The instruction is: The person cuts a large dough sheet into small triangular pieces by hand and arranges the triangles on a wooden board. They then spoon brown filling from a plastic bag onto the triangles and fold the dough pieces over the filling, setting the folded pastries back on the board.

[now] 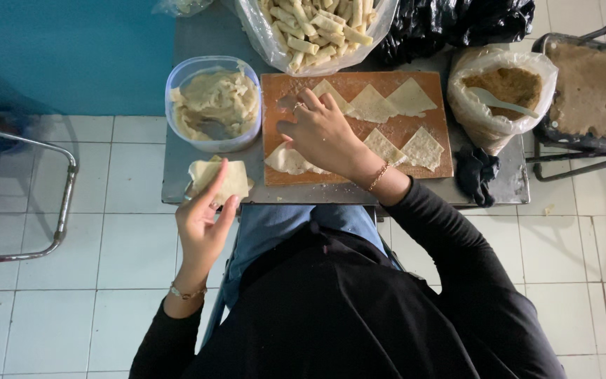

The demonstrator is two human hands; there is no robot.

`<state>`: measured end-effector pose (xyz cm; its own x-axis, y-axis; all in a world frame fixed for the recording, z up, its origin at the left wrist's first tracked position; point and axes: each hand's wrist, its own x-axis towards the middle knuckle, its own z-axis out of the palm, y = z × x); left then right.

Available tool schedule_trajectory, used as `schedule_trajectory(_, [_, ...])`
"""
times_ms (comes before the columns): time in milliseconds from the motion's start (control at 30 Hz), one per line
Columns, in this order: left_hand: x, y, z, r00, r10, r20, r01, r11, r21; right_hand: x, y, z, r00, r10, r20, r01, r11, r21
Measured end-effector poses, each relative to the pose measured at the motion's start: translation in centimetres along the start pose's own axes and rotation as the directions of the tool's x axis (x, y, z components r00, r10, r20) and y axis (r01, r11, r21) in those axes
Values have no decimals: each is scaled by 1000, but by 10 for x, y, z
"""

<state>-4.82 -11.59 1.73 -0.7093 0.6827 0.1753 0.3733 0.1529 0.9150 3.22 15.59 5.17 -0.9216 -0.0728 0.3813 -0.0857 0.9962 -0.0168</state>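
Right hand [320, 133] over dough wrapper [287, 161]

My left hand [205, 224] is raised, palm toward me, fingers together pointing up, thumb alongside, thin bracelet on the wrist. My right hand [320, 133] reaches forward, palm down, fingers spread and curled, ring on one finger, chain bracelet at the wrist. Both forearms are in black sleeves.
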Motion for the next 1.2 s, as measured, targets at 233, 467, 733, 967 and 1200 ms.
schedule_trajectory(233, [-5,-28,17,941,312,-129,-193,810,554,5,-6,-10,999,40,-33,-42,998,-55])
schedule_trajectory(467, [-13,-44,20,967,203,-156,-67,788,612,34,-4,-15,989,-120,-82,138,953,269])
schedule_trajectory(733, [-7,-44,15,887,448,115,-376,553,744,96,-10,31,916,-399,-51,398,917,-31])
schedule_trajectory(967, [15,-32,32,853,505,133,-384,433,816,105,-15,39,901,-431,-54,429,902,-43])
schedule_trajectory(1200, [27,-24,44,885,451,116,-311,386,869,107,-13,32,902,-428,47,429,903,3])
